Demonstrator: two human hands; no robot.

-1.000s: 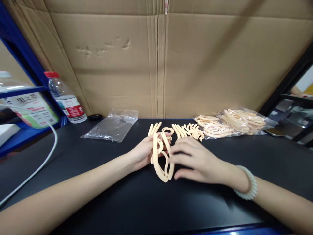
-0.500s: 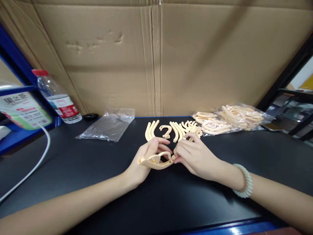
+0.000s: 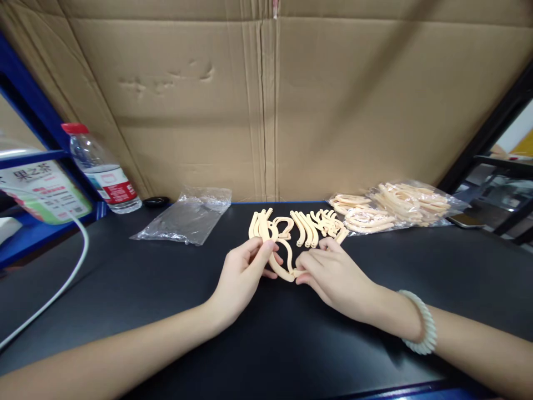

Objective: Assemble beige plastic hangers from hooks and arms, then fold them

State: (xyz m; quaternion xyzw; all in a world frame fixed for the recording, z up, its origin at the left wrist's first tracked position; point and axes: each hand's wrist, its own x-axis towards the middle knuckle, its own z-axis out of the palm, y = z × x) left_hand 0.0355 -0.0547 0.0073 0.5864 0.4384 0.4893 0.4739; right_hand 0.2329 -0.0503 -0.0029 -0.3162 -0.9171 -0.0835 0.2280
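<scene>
Between my hands is a cream plastic folding clothes hanger point(image 3: 284, 273), its curved arms joined near my right fingertips. My left hand point(image 3: 245, 269) pinches the arm on the left between thumb and fingers, with that arm pointing up and away. With bent fingers, my right hand point(image 3: 333, 272) grips the hanger by the joint; part of it is hidden in the fist. Just beyond lie loose curved hanger arms point(image 3: 306, 229), a hook piece point(image 3: 285, 226) and a heap of small curved parts point(image 3: 327, 221).
Clear bags of more cream parts point(image 3: 410, 203) lie at the back right, by a phone point(image 3: 465, 219). An empty plastic bag point(image 3: 183, 216) is back left, near a red-capped bottle point(image 3: 109, 175). A white cable point(image 3: 66, 289) crosses the left side. Cardboard point(image 3: 187, 100) stands behind the black table point(image 3: 258, 355).
My left hand has turned the hanger's left arm from lying toward me to pointing up and away. My right hand keeps its grip near the joint. The view has shifted slightly.
</scene>
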